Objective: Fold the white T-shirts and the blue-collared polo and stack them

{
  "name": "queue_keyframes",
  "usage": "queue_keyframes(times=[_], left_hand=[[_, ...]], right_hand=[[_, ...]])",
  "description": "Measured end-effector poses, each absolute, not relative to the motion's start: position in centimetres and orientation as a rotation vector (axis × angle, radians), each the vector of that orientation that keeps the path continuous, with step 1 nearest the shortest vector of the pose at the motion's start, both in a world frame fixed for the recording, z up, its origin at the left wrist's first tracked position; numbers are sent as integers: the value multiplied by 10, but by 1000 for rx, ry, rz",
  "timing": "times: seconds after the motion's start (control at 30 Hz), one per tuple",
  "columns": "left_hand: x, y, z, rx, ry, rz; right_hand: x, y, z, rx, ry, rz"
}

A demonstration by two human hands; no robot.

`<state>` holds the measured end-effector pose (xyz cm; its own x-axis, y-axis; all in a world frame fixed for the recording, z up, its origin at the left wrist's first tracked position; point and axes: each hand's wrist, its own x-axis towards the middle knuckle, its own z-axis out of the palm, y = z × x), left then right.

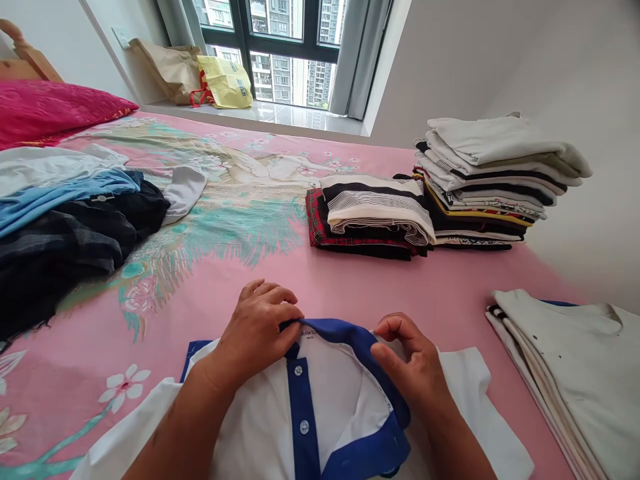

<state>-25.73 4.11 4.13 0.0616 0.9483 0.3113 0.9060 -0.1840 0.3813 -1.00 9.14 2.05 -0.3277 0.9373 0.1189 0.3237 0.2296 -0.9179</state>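
A white polo shirt (pixel 255 420) with a blue collar (pixel 367 357) and a blue button placket (pixel 303 413) lies spread out in front of me. The collar stands open and shows a printed neck label. My left hand (pixel 260 327) pinches the collar's left side between thumb and fingers. At the collar's right side is my right hand (pixel 413 363), its thumb against the blue edge and its index finger apart from the thumb. Both forearms cross over the shirt and hide parts of it.
Folded clothes form a tall stack (pixel 500 167) and a lower stack (pixel 375 213) on the pink bedsheet (pixel 240 287). More folded shirts (pixel 575 360) lie at right. Loose clothes (pixel 75 220) are heaped at left. Bags (pixel 225 80) sit on the windowsill.
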Motion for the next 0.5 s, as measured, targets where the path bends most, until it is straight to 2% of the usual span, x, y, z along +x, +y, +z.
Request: queue_keyframes(times=[0.07, 0.17, 0.33, 0.5], left_hand=[[-256, 41, 41, 2168, 1987, 906], [-257, 41, 42, 2009, 1975, 959], [-274, 36, 50, 1860, 1779, 567], [-294, 27, 60, 1661, 1910, 449]], right_hand=[[-10, 87, 26, -1174, -1994, 887], [-11, 83, 30, -1285, -2147, 872], [-15, 81, 24, -1441, -1666, 1277], [-18, 82, 18, -1403, -1428, 1552]])
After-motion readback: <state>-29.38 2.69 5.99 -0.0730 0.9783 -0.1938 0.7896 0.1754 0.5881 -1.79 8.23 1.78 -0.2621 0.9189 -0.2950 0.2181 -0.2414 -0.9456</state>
